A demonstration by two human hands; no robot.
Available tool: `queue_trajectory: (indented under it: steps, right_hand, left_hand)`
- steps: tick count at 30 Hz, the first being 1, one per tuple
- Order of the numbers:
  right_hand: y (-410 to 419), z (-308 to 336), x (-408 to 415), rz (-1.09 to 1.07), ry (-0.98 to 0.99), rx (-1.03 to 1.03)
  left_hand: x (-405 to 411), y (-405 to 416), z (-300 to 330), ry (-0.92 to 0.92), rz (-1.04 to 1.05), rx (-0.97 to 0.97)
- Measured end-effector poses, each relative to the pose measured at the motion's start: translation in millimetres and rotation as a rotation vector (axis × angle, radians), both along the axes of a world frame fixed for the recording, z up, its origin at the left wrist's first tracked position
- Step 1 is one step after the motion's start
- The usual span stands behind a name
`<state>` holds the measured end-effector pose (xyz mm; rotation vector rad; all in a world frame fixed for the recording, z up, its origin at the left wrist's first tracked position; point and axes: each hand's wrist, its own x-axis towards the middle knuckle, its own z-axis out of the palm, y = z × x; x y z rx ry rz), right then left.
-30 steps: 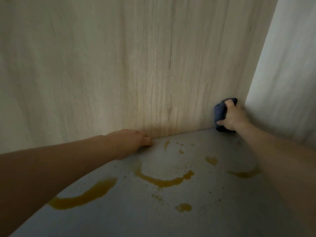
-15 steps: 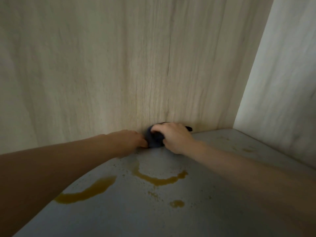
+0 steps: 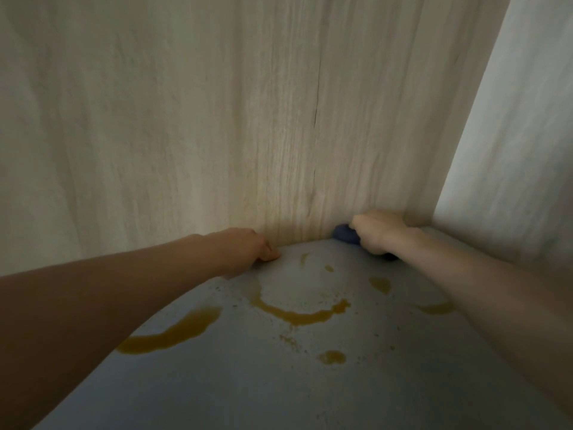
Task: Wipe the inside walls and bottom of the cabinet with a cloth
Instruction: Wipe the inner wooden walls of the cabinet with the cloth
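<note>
Bracing at the foot of the back wall (image 3: 186, 119), the left hand (image 3: 248, 248) holds nothing, its fingers curled loosely under. Yellow spills (image 3: 297, 315) streak the cabinet bottom (image 3: 279, 383) between the arms. Further right, the right hand (image 3: 376, 232) bunches the dark blue cloth (image 3: 344, 234) into the seam; it looks soft and light, best kept wadded under the palm.

The gray cabinet bottom (image 3: 310, 383) had yellow-brown spills (image 3: 297, 315) on it. A dark blue cloth (image 3: 345, 234) lay on it, up against the back wall.
</note>
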<state>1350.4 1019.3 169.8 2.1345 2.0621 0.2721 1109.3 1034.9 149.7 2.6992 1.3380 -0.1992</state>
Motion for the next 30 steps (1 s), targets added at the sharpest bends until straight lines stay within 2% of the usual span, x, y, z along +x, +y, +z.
queue_trajectory:
  steps: [4,7,10,12,14,17,19,22,26,28,30]
  right_hand:
    - [-0.2,-12.2,-15.2,0.292,0.116,0.054]
    - [2.3,-3.5,2.1,0.137,0.238,-0.002]
    - [1.6,2.5,11.1,-0.051,0.124,0.013]
    - [-1.6,0.7,-7.7,-0.026,0.05,0.057]
    - [-1.5,-4.3,-32.1,0.094,0.038,0.102]
    - [-1.6,-13.1,-65.4,0.313,0.143,0.078]
    - [-0.1,-14.9,-72.6,0.369,0.215,0.053]
    - [1.6,-10.9,-46.8,0.287,0.271,0.035]
    - [-3.1,-6.1,-7.4,0.016,0.098,0.117]
    - [-5.2,-8.2,-23.7,0.029,0.03,0.189]
    - [-6.0,-9.5,-53.9,0.164,0.059,0.231]
  left_hand:
    - [0.3,-5.6,1.4,-0.039,0.027,0.034]
    - [1.8,-8.3,4.3,0.037,0.013,0.04]
    - [2.9,-8.6,4.7,0.047,-0.003,0.066]
    - [4.4,-5.9,1.9,0.025,0.017,0.047]
    - [5.1,-3.4,-0.4,0.012,0.019,0.059]
    - [4.6,-1.0,-4.4,0.08,-0.038,0.147]
    - [6.3,-1.5,-5.1,0.142,-0.046,0.169]
    - [1.0,-2.3,-1.5,0.105,-0.064,0.19]
    - [-38.7,-2.3,1.8,0.1,0.032,0.173]
    - [-56.9,-1.7,-0.3,0.113,0.034,0.191]
    - [-60.9,-6.0,-2.8,0.102,0.019,0.215]
